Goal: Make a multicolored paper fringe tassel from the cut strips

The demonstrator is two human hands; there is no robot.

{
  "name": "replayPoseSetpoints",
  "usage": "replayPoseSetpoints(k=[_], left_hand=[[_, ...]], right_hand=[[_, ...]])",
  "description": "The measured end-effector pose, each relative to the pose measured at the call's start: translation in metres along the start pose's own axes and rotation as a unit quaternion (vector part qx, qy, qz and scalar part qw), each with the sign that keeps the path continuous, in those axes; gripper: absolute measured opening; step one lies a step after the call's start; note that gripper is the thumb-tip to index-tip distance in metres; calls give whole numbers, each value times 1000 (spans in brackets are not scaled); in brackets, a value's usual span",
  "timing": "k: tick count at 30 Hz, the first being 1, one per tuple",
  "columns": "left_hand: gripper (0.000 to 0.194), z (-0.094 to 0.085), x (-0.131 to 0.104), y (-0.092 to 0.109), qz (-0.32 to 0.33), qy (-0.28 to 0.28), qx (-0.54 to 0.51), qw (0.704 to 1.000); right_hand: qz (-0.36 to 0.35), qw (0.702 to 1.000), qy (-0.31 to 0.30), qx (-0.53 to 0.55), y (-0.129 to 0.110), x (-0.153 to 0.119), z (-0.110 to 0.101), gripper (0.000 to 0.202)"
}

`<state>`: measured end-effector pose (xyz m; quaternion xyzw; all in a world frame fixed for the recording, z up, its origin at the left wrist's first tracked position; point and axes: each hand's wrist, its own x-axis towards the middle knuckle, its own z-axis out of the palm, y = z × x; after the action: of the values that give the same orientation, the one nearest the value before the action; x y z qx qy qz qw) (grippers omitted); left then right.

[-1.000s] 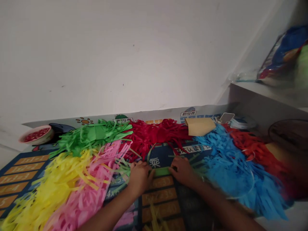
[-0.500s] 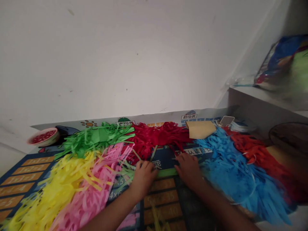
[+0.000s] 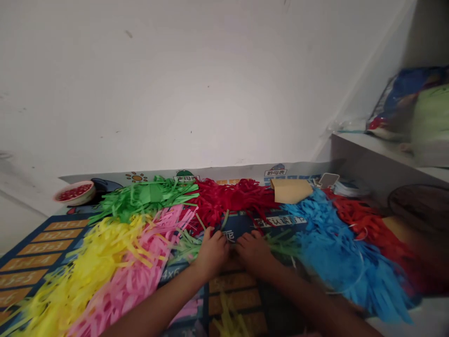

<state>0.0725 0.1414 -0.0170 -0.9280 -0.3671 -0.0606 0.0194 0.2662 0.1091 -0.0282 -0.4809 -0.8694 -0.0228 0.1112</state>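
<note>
A light green fringed paper strip [image 3: 189, 245] lies low at the middle of the mat, its middle covered by my hands. My left hand [image 3: 213, 248] is closed over it, with pale green fringe sticking out to the left. Close beside it, my right hand [image 3: 256, 252] is closed on the same strip, and more green fringe spreads out past it. The fingertips hide where the paper is pinched. Just beyond the hands sits a red fringed paper bundle [image 3: 231, 199]. Pink fringed paper [image 3: 140, 267] lies to the left, blue fringed paper [image 3: 333, 252] to the right.
Yellow [image 3: 101, 257] and green paper bundles [image 3: 150, 193] lie on the left, near a bowl of red pieces [image 3: 75, 193]. A tan paper piece [image 3: 291, 190] and red-orange fringe [image 3: 365, 220] are at right, beside a raised shelf [image 3: 386, 152]. A wall [image 3: 210, 93] closes the back.
My right hand has moved left, close to my left hand. The flat green band between them is now covered, and green fringe shows right of my right hand. The view has shifted slightly.
</note>
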Motion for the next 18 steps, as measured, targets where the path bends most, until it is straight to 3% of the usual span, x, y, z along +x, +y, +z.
replayPoseSetpoints(k=[7, 18], left_hand=[[17, 1, -26, -19, -49, 23, -80, 995], [12, 3, -11, -15, -152, 28, -138, 978]], right_hand=[[74, 995, -6, 69, 26, -20, 6, 12], [181, 971, -39, 154, 32, 1, -1, 10]])
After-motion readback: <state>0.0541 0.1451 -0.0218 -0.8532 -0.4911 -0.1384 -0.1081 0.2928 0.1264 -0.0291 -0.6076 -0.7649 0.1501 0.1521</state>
